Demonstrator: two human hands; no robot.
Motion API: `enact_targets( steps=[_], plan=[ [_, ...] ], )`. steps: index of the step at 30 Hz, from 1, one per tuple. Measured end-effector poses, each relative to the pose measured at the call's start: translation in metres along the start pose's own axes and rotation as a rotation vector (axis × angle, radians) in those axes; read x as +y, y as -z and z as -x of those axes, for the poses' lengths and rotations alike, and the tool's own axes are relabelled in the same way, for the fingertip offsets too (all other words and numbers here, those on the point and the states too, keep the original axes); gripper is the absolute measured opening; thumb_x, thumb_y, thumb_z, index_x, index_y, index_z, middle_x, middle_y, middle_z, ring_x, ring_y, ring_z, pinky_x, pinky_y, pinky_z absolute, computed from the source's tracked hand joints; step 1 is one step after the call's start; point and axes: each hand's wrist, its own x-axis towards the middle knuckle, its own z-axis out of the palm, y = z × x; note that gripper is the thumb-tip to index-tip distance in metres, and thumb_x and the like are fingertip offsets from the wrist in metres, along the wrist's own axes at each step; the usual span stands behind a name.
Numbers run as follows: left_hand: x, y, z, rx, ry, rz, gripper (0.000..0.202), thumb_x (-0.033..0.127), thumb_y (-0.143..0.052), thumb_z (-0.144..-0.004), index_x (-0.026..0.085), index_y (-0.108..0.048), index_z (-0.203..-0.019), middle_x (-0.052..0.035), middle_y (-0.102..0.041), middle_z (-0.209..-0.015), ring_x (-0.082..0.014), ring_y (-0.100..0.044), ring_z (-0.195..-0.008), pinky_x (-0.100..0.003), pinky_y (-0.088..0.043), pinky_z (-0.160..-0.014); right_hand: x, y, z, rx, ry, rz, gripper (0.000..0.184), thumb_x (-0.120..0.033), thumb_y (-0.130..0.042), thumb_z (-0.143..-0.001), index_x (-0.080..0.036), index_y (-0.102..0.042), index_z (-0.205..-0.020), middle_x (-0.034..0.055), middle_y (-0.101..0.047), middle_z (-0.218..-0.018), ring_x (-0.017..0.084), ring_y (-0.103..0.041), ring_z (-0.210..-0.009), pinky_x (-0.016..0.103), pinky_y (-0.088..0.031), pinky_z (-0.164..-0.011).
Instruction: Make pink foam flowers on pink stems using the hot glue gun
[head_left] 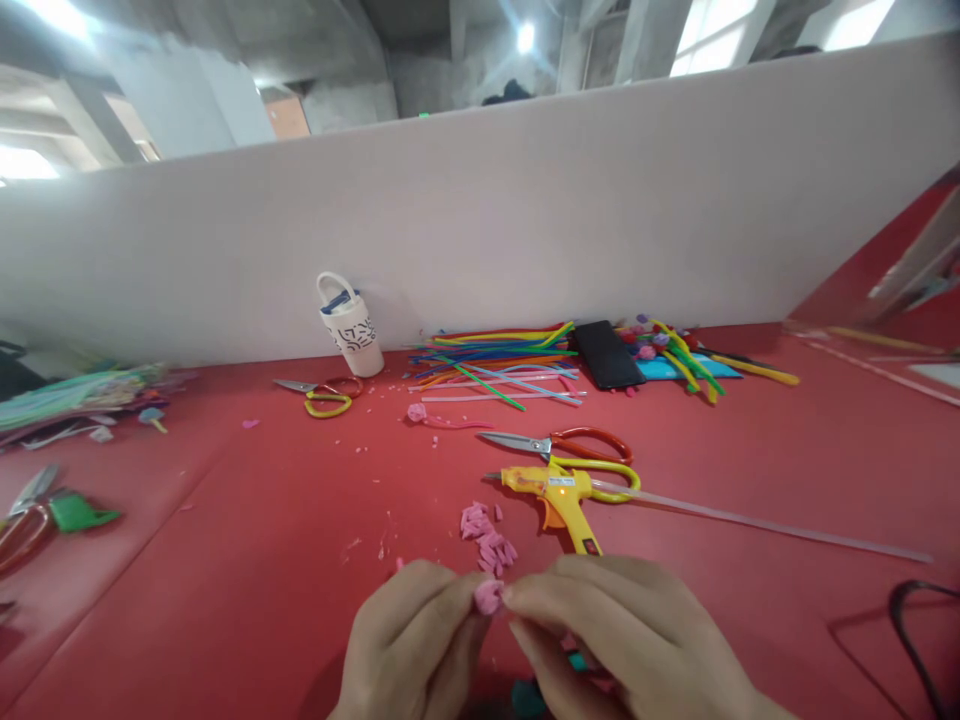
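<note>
My left hand (409,640) and my right hand (630,640) meet low in the view, fingers pinched together on a small pink foam piece (489,596) between them. Under my right hand a bit of teal and pink material (577,660) peeks out; I cannot make out what it is. Just beyond my fingers lies a heap of small pink foam scraps (486,535) on the red table (247,560). A yellow glue gun (559,497) with a long clear glue stick (757,521) lies behind the scraps.
Red-and-yellow scissors (577,448) lie by the glue gun. Coloured pipe cleaners (495,365), a black phone (607,354), a white cup (349,325) and a second pair of scissors (319,393) sit along the white partition (525,220). More scissors (26,520) lie at left; a black cable (919,640) at right.
</note>
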Motion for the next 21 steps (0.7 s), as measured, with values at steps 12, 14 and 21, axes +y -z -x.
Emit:
enact_targets(
  steps=[12,14,21],
  plan=[
    [-0.0020,-0.0017,0.0043,-0.085,-0.047,-0.193,0.021,0.013,-0.044,-0.087,0.015,-0.065,-0.081,-0.0015,-0.059,-0.056,-0.0108,-0.054,-0.046,-0.020,-0.047,-0.045,0.0044,-0.0022,-0.0039,-0.110,-0.064,0.009,0.023,-0.011,-0.040,-0.085,-0.020,-0.059,-0.076,-0.0026,-0.064,-0.062,0.010,-0.060,-0.052,0.021,-0.044,-0.052],
    [-0.0023,-0.0020,0.0044,-0.084,-0.041,-0.195,0.022,0.013,-0.044,-0.087,0.014,-0.065,-0.079,-0.0015,-0.058,-0.054,-0.0109,-0.053,-0.045,-0.020,-0.047,-0.044,0.0045,-0.0025,-0.0039,-0.110,-0.062,-0.009,0.022,-0.010,-0.041,-0.083,-0.019,-0.059,-0.076,-0.0028,-0.064,-0.061,0.010,-0.058,-0.051,0.021,-0.042,-0.051],
    [-0.0024,-0.0024,0.0051,-0.076,-0.053,-0.190,0.019,0.012,-0.046,-0.086,0.013,-0.065,-0.081,-0.0023,-0.060,-0.057,-0.0108,-0.054,-0.047,-0.020,-0.047,-0.045,0.0074,-0.0053,-0.0058,-0.124,-0.072,-0.010,0.023,-0.008,-0.041,-0.082,-0.018,-0.059,-0.071,-0.0022,-0.061,-0.058,0.010,-0.055,-0.049,0.021,-0.040,-0.050]
  ],
)
